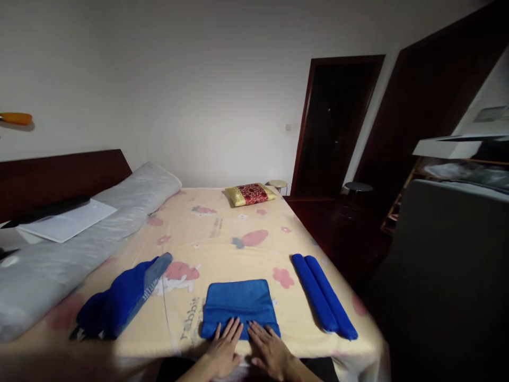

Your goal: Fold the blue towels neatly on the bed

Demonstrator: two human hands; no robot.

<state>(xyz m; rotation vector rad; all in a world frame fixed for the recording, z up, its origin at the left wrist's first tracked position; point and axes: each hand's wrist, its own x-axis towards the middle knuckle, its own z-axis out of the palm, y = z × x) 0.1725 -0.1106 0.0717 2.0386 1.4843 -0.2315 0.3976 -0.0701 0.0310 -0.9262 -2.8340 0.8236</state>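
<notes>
While sheet is showing "rabbit" at 9 o'clock of blue cloth, lettering on blue bundle farther out is looking illegible. Left hand, right hand lying flat, fingers loosely spread, touching near part; cloth extending toward 12 o'clock.

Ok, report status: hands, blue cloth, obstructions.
Left hand, right hand on blue cloth. Fold across it, near side. Blue rolls off right, not blocking.

This is a home bedroom, shown by the dark headboard, carrot-print bedsheet and cushion.
</notes>
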